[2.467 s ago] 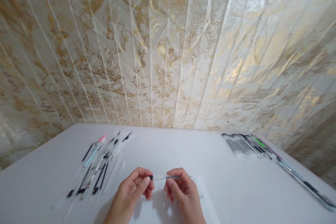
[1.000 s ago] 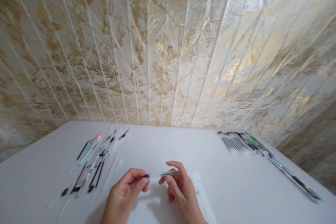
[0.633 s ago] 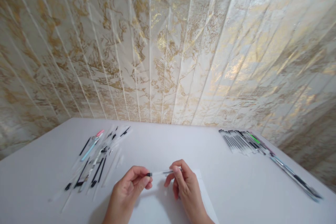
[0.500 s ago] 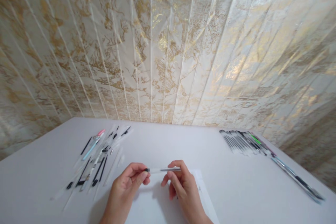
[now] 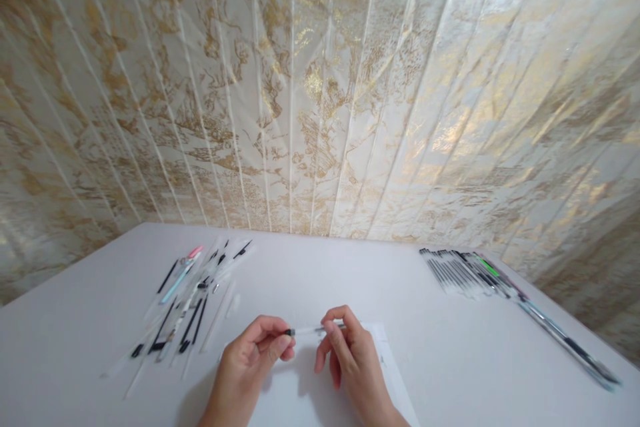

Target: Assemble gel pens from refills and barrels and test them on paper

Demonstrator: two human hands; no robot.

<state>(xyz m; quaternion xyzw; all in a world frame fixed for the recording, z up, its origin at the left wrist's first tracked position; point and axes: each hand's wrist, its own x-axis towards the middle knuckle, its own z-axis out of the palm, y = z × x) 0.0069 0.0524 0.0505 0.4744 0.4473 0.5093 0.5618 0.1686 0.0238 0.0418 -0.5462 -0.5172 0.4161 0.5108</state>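
Observation:
Over a white paper sheet, both my hands are at a thin, clear pen lying roughly level between them. The thumb and index finger of my left hand pinch its black end. At the other end, where a dark grey length shows, my right hand pinches it between thumb and index finger; the other fingers curl loosely below. The middle of the pen is blurred, so I cannot tell whether it is one piece or two.
To the left lies a loose spread of pen parts, with black caps, clear tubes and a pink-topped light-blue pen. A row of pens lies at the right, and longer pens run along that edge. A gold-patterned curtain hangs behind.
My left hand has shifted slightly right and down, closer to my right hand, bringing the black end along. Less of the dark grey length shows between the hands.

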